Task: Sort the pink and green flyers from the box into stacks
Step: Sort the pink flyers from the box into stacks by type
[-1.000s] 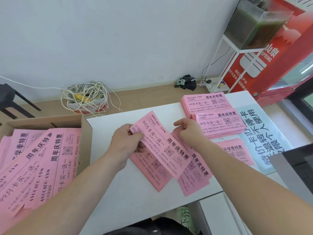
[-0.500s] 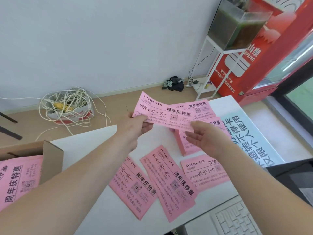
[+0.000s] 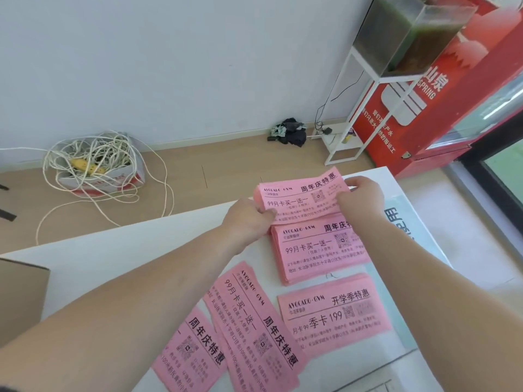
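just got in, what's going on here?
A person sorts pink flyers on a white table. The left hand and right hand hold one flyer by its ends on top of the far stack. A second stack and a third stack, with a different headline, lie nearer, and two loose flyers lie askew at the near edge. The box sits at the left. No green flyers show.

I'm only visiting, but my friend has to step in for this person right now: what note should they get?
Hands: left hand and right hand each hold an end of one pink flyer on the far stack.
Things: middle stack and near stack lie closer; loose flyers nearest; box at the left edge.
Done: three pink stacks begun.
Left: settle this flyer, sort the loose flyers and whatever the box holds. No green in view.
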A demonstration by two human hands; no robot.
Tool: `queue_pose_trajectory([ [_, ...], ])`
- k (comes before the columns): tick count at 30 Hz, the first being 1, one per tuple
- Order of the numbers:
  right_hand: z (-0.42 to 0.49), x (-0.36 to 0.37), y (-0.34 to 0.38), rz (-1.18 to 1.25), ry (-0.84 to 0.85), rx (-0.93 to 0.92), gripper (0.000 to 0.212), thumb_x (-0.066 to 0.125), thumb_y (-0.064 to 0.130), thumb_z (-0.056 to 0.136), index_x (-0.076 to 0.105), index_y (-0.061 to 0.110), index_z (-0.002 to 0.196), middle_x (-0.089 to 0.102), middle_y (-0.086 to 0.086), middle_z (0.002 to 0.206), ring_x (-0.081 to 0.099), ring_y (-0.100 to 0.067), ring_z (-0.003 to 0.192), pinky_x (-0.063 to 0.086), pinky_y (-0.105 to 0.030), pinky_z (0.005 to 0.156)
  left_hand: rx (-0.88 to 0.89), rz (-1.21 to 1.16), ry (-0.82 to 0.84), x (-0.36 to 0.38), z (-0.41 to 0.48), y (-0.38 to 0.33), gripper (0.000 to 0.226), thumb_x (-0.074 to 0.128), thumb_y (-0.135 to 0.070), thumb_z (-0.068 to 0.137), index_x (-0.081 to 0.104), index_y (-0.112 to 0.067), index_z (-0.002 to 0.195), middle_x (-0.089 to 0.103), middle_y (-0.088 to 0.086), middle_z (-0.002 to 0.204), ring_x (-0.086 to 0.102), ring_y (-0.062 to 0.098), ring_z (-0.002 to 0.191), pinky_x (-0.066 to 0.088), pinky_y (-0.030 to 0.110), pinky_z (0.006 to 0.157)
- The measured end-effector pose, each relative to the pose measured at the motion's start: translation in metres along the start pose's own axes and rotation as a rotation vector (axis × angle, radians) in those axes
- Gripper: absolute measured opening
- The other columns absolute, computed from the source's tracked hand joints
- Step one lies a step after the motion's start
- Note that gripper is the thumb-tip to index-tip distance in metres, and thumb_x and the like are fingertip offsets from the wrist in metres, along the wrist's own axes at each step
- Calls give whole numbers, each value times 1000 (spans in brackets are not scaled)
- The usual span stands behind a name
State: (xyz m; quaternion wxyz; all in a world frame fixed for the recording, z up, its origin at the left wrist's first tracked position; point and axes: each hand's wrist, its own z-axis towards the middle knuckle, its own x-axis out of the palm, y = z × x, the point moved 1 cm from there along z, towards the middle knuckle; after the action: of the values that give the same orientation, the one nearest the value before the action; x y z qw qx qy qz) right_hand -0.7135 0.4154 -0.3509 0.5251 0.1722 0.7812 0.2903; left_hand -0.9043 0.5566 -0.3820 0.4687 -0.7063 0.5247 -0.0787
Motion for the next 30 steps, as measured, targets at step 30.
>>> queue_pose_trajectory([
  [30, -226, 22, -74, 50, 319, -68, 18, 62, 19, 97, 69, 36, 96, 73, 11, 93, 70, -12, 86, 59, -35, 82, 138, 740, 9, -5, -101, 109, 21, 60, -33, 93, 55, -22, 111, 55, -3, 106, 55, 24, 105, 48, 42, 90],
])
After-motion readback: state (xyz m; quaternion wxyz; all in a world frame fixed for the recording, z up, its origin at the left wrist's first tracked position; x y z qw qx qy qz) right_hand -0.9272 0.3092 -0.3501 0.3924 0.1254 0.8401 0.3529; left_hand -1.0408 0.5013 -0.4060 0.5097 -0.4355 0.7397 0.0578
